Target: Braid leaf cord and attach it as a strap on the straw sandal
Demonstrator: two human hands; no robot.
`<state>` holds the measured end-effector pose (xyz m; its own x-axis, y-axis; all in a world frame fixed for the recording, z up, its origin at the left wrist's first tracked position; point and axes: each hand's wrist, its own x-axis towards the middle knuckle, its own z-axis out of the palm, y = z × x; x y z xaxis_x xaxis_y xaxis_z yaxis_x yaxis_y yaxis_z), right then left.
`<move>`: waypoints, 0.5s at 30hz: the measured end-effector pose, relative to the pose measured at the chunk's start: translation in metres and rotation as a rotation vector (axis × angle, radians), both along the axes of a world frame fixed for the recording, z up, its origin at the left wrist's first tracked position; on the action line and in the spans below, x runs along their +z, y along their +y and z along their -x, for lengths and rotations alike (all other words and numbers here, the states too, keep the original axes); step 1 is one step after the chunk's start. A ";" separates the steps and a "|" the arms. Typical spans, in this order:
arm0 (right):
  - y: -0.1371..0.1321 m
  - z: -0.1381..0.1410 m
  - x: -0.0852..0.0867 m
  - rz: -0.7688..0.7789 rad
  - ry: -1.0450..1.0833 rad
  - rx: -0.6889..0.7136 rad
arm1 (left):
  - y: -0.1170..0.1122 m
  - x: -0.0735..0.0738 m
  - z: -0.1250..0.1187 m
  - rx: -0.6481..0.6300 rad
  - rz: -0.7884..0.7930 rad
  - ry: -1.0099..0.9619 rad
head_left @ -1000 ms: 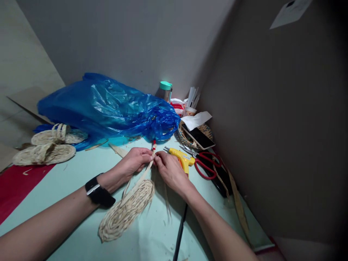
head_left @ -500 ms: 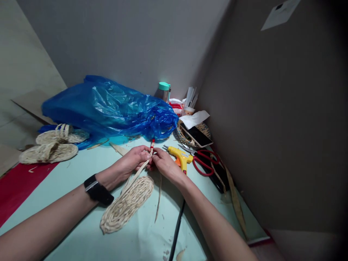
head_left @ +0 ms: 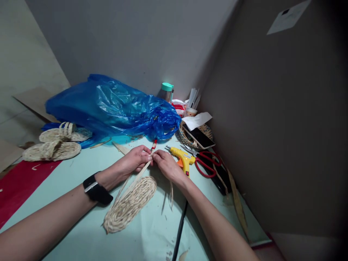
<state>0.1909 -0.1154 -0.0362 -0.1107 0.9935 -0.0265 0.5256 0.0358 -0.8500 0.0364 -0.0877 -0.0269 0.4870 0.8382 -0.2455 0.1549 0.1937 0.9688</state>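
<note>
Both my left hand (head_left: pixel 138 158) and my right hand (head_left: pixel 166 163) pinch a narrow braid of pale dried plant strips (head_left: pixel 145 167), fingertips almost touching. The braid's far end, with red on it (head_left: pixel 154 144), points toward the blue bag. Loose strips trail toward me from the left hand, and thin ones hang below the right. Under my hands lies a woven oval sole (head_left: pixel 133 204) on the pale green table cover (head_left: pixel 84 203). A yellow glue gun (head_left: pixel 185 159) rests just right of my right hand, beside red-handled scissors (head_left: pixel 208 163).
A big blue plastic bag (head_left: pixel 114 108) fills the back. Two woven slippers (head_left: pixel 53 150) lie at left. On the right, a round basket (head_left: pixel 181 135) holds a phone (head_left: pixel 199 136), near a green-lidded bottle (head_left: pixel 166 90). A black cord (head_left: pixel 179 232) runs toward me.
The view has shifted slightly, so everything sits a little further right. Thin strips now hang below my right hand, further right than the strip seen before. Both hands keep pinching the braid.
</note>
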 end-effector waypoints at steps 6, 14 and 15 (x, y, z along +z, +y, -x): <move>-0.002 0.004 -0.001 -0.031 0.028 -0.075 | 0.011 0.003 0.010 -0.066 -0.283 0.163; -0.006 0.000 -0.004 -0.043 0.168 -0.130 | -0.008 0.021 0.003 -0.086 -0.545 0.426; -0.006 -0.001 -0.006 -0.037 0.192 -0.129 | -0.015 0.020 -0.001 -0.059 -0.578 0.462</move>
